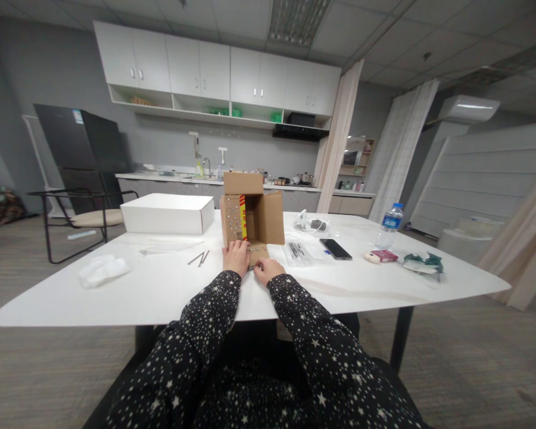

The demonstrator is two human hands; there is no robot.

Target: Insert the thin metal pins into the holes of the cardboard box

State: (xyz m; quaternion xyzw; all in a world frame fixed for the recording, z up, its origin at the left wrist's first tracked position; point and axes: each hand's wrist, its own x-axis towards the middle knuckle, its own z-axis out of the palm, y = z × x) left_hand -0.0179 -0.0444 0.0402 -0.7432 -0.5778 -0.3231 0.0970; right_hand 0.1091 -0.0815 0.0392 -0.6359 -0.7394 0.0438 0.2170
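Note:
An open cardboard box (252, 217) stands on the table with its opening toward me and its flaps spread. Small shiny round bits dot its left flap and its lower front flap (259, 255). My left hand (236, 257) lies over the bottom of the left flap, fingers extended against the cardboard. At the near edge of the lower flap, my right hand (268, 271) has its fingertips closed together. Something small and dark shows by those fingertips, too small to name. Left of my hands lie several thin metal rods (199, 258).
A white box (168, 213) stands at the back left of the white table (170, 304), with crumpled white material (103, 271) nearer. On the right are plastic bags (300, 251), a phone (336, 249), a red packet (385, 255), a water bottle (390, 225) and a green-and-clear item (423, 263).

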